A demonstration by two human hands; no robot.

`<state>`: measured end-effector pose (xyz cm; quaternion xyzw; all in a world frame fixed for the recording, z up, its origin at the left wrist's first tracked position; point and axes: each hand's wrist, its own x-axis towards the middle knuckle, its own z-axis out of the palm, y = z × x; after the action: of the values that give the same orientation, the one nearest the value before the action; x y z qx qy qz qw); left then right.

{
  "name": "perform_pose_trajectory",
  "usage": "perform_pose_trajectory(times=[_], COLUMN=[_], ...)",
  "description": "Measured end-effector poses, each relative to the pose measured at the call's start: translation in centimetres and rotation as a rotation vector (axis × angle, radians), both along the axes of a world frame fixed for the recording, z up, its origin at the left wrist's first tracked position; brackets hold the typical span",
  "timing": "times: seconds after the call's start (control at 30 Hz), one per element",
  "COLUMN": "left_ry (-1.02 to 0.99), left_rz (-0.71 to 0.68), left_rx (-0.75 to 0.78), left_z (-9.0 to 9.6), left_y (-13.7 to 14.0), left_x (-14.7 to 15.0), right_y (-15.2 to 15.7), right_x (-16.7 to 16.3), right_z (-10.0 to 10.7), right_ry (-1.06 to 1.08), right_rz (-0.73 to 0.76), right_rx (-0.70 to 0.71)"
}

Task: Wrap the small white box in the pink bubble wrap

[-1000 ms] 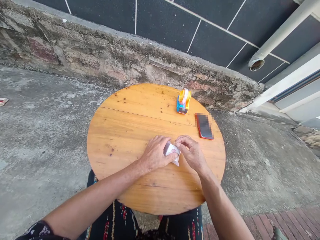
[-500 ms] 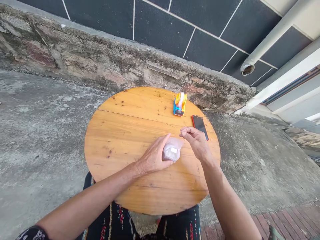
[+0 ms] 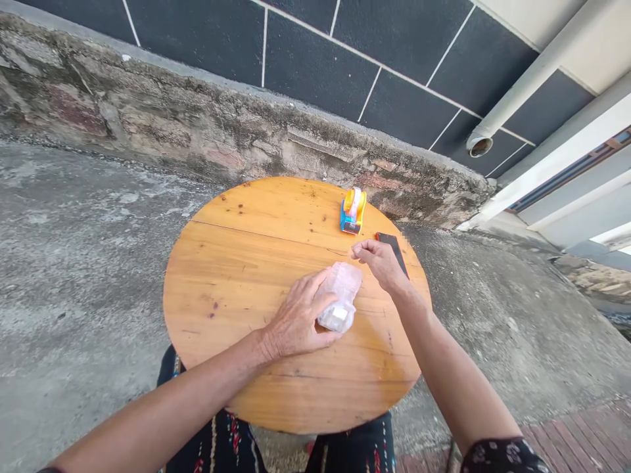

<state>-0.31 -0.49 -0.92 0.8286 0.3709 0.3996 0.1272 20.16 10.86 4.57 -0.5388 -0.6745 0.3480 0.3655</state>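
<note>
A small package [image 3: 340, 314] in cloudy, translucent plastic wrap lies on the round wooden table [image 3: 236, 256], with a pale label-like patch on its near part. Its far end is a loose, pinkish flap of wrap. My left hand [image 3: 300, 315] grips it from the left, thumb at the near side and fingers on top. Just right of the flap, my right hand [image 3: 377, 259] hovers with thumb and fingers pinched together. Whatever may be in that pinch is too small to make out.
A blue and yellow tape dispenser [image 3: 352, 211] with a roll stands near the table's far edge. A phone [image 3: 393, 249] in a red case lies beyond my right hand, partly covered by it. Behind the table runs a low stone wall base [image 3: 236, 135].
The wrap's far flap now lies spread out longer, and my left fingers rest further over the package. My right hand stays pinched in nearly the same place. The view has shifted slightly.
</note>
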Motion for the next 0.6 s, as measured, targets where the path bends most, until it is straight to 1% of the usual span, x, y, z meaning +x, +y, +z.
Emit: perform_pose_trajectory(times=[0.13,0.27,0.4,0.5,0.6], left_ry=[-0.007,0.012,0.059,0.052,0.045], left_rz=[-0.077,-0.146,-0.243,-0.241,-0.24], left_rx=[0.052,0.066,0.068,0.067,0.072], left_z=[0.1,0.0,0.1,0.0,-0.2], left_y=[-0.2,-0.2,-0.2,-0.1,-0.1], left_x=[-0.2,-0.2,-0.3,-0.2,-0.2], right_y=[1.8,3.4,4.5,5.1,5.6], right_x=[-0.2,-0.3,-0.6,-0.8,-0.9], right_z=[-0.4,-1.0,-1.9,-2.5,-2.6], right_ry=[-0.025,-0.058,-0.082,-0.095,-0.096], right_rz=[-0.006,-0.045,-0.042,-0.036,-0.055], right_rx=[-0.001,-0.005,-0.018,-0.042,-0.048])
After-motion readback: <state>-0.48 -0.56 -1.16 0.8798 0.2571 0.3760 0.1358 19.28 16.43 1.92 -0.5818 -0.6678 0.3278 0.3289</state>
